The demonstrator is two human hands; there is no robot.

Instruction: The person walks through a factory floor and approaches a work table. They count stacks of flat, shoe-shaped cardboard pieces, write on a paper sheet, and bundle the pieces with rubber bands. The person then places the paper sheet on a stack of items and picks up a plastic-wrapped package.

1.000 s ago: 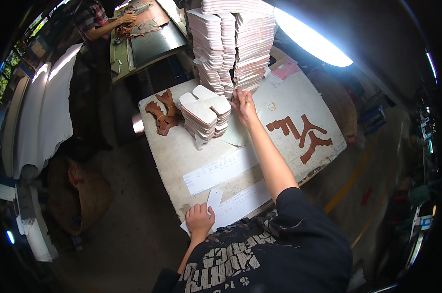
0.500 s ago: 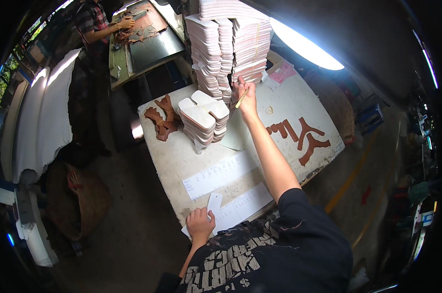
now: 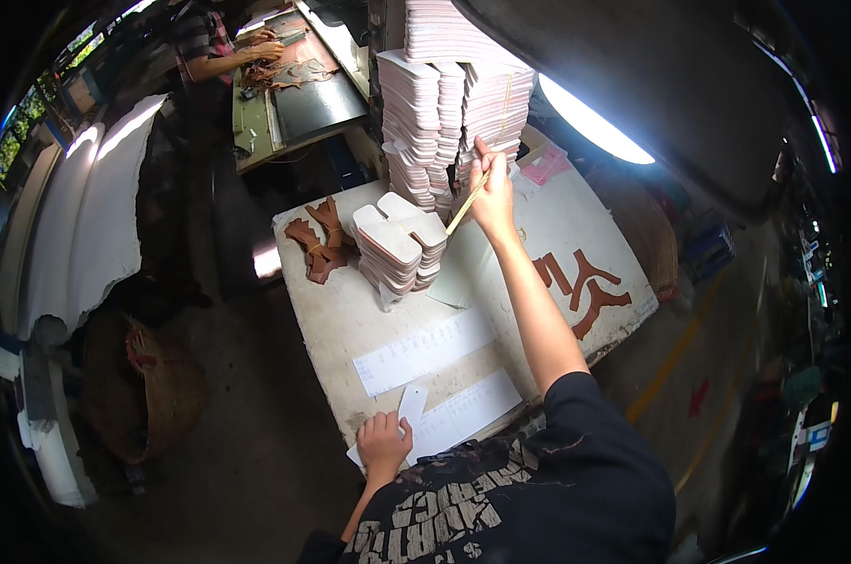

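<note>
Right hand (image 3: 494, 195) pinches a slim yellow strip (image 3: 463, 211) beside a tall stack (image 3: 412, 99) on the table (image 3: 324, 329); left hand (image 3: 381, 440), fingers together, rests on a white tag (image 3: 411, 406). Apparently a pick-up step; moving on calls for keeping the strip clear of the stack

This is a workshop. Just beyond the right hand (image 3: 492, 193) rise tall stacks (image 3: 411, 103) of white, pink-edged cut pieces; nearer the wearer and to the hand's right lie flat brown cut-outs (image 3: 602, 299). A bright lamp (image 3: 595, 122) glares beyond it, rightward. Far to its left, a co-worker (image 3: 200, 42) handles brown scraps (image 3: 263, 75) at another bench (image 3: 322, 111). Well right of it, a yellow line (image 3: 675, 352) and red arrow (image 3: 698, 397) mark the ground.
</note>
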